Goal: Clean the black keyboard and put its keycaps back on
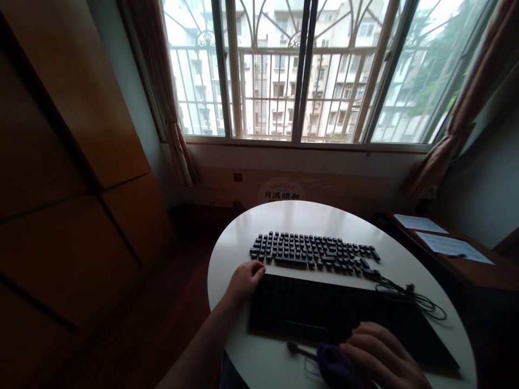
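Note:
A long black keyboard base [332, 305] lies across the front of the white round table, its surface too dark to show detail. My left hand [245, 278] is at its far left corner, fingers curled together against the edge. Low on the right, my right hand [385, 354] is slightly blurred, with bent fingers on a purple, soft-looking thing [333, 363]. From that purple thing a thin dark stem with a rounded tip [292, 347] points left. Beneath the stem lies a small bent-wire tool [311, 369]. Black keycaps [300, 248] sit in rows behind the base.
A coiled black cable [421, 302] lies at the right of the white table [275, 213]. To the right, a brown desk [503, 273] bears paper sheets [454, 246] and a pen. Wooden cabinets [93, 135] stand left, and a barred window is ahead.

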Motion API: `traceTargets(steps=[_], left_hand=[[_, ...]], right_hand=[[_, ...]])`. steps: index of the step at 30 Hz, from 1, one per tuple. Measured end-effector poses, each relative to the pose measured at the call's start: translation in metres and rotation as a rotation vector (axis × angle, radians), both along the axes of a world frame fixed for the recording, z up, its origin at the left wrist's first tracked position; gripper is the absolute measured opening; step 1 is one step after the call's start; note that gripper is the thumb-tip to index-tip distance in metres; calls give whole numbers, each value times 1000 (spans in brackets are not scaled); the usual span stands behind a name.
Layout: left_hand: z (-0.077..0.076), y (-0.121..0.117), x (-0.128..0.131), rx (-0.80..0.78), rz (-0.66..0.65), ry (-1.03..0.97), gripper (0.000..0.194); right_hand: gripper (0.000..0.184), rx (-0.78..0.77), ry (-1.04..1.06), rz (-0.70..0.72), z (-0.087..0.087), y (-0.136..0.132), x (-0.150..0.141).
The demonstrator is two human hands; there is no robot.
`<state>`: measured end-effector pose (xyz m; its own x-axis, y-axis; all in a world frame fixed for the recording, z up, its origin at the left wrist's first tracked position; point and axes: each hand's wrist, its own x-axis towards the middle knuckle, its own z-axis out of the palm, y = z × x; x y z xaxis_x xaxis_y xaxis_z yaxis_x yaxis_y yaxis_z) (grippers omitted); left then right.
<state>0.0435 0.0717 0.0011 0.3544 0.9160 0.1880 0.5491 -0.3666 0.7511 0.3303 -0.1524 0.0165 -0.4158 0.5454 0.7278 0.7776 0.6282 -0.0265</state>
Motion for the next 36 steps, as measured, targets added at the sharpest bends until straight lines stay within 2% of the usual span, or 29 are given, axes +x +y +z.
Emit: traceTargets(steps=[3, 7, 11, 14, 20, 25, 31, 36], left_hand=[[-1, 2, -1, 0, -5, 4, 22], [-3, 3, -4, -2, -13, 3, 26], [-3, 4, -6, -11, -21, 36, 21], [-5, 4, -8, -36, -17, 27, 21], [2, -1, -11, -75, -25, 13, 25], [6, -2, -8, -56, -21, 51, 20], [-1, 2, -8, -30, -6, 71, 23], [-3, 3, -7, -30, 6, 78, 24]], right_hand=[[27, -70, -8, 6, 28, 31, 3], [22, -220, -26, -38, 48, 110, 3], [20, -356, 12, -65, 51, 202, -10], [19, -448, -16, -135, 52, 260, -28], [20, -530, -81, -232, 52, 344, -62], [21, -615, -87, -307, 44, 377, -78], [22, -705, -103, -338, 22, 381, -80], [21, -744, -108, -334, 12, 384, -72]])
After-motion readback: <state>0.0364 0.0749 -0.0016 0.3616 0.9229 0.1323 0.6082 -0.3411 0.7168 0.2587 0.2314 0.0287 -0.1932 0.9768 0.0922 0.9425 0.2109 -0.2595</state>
